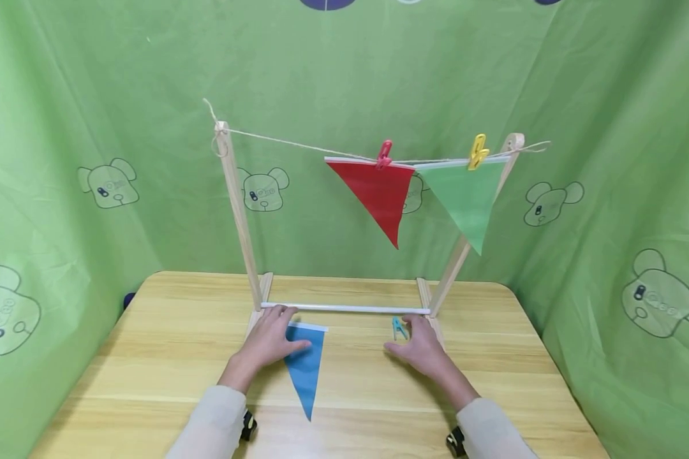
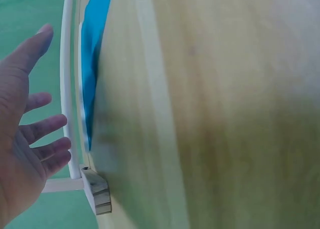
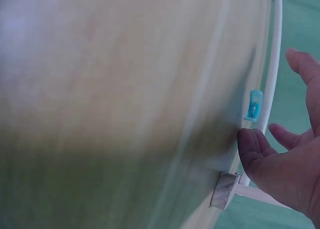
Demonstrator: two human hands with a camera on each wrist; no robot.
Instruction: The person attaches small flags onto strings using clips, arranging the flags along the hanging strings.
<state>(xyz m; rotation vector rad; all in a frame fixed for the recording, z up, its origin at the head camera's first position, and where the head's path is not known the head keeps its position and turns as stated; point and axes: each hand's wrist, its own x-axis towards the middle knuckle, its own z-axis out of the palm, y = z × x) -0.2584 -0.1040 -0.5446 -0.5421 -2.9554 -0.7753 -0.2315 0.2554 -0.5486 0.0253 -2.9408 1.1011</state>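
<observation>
A blue triangular pennant point(image 1: 307, 363) with a white top band lies on the table, its tip toward the near edge. My left hand point(image 1: 271, 338) hovers over its left side, fingers spread and loosely bent, holding nothing; the left wrist view shows the same hand point(image 2: 30, 124) apart from the cloth. A small light-blue clothespin point(image 1: 399, 327) stands on the table at the right. Around it, thumb and fingers apart, reaches my right hand point(image 1: 419, 345). In the right wrist view the clothespin point(image 3: 254, 106) sits just beyond the fingertips, with a gap showing.
A wooden frame with a left post point(image 1: 238, 210), a right post point(image 1: 456, 264) and a white crossbar point(image 1: 344, 308) stands at the back. On its string point(image 1: 298, 144) hang a red pennant point(image 1: 381, 194) under a red clothespin point(image 1: 383, 155) and a green pennant point(image 1: 465, 197) under a yellow clothespin point(image 1: 478, 153).
</observation>
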